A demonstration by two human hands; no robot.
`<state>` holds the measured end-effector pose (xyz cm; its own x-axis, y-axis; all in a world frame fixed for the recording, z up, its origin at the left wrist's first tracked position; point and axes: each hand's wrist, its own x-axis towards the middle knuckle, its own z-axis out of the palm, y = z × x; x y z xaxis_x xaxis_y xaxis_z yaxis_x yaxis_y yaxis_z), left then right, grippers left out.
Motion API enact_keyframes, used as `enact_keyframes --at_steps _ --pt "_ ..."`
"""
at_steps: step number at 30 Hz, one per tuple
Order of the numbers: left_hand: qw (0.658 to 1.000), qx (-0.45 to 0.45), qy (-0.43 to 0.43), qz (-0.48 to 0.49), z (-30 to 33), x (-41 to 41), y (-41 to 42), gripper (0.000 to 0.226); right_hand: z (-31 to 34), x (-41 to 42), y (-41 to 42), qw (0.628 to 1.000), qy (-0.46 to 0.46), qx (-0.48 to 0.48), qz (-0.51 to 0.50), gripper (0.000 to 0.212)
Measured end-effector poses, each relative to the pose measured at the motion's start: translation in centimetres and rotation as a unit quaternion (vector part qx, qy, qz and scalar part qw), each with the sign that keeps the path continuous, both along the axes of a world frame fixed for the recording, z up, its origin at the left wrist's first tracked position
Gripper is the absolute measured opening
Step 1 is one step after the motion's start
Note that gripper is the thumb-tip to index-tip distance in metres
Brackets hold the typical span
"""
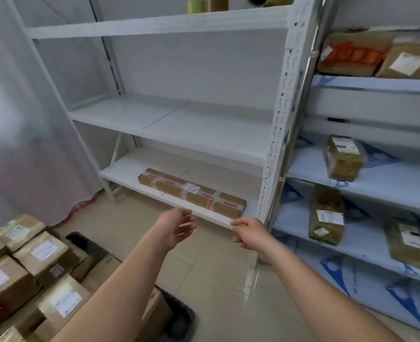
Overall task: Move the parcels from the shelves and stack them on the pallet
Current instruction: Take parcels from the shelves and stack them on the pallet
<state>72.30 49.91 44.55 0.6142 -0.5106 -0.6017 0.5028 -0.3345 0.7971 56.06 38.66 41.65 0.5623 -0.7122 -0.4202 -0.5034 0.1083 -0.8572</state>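
A long flat brown parcel (191,191) with red-and-white tape and a white label lies on the lowest board of the white shelf (134,177). Both my arms reach toward it. My left hand (178,224) hovers just in front of the shelf's front edge, fingers loosely curled and holding nothing. My right hand (249,233) is beside it to the right, fingers relaxed, also holding nothing, near the shelf's front corner. Stacked brown parcels (41,257) with white labels sit on a black pallet (179,317) at the lower left.
The white shelf's middle board (179,124) holds nothing; tape rolls (206,4) stand on its top board. A second shelf unit (367,193) at the right carries several brown parcels (342,157). A white curtain (18,119) hangs at the left. Tiled floor (216,267) lies between pallet and shelves.
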Motion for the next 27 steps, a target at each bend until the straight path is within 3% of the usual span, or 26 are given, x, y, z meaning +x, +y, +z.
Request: enact_keyframes --at_steps 16,27 --pt "0.979 0.001 0.041 -0.198 -0.8 -28.0 -29.2 0.011 -0.9 -30.8 -21.5 0.979 0.017 0.024 -0.201 0.019" --pt "0.954 0.018 0.029 -0.297 -0.1 -38.0 -42.4 0.01 -1.9 -41.4 -32.6 0.956 0.005 0.043 -0.291 0.022"
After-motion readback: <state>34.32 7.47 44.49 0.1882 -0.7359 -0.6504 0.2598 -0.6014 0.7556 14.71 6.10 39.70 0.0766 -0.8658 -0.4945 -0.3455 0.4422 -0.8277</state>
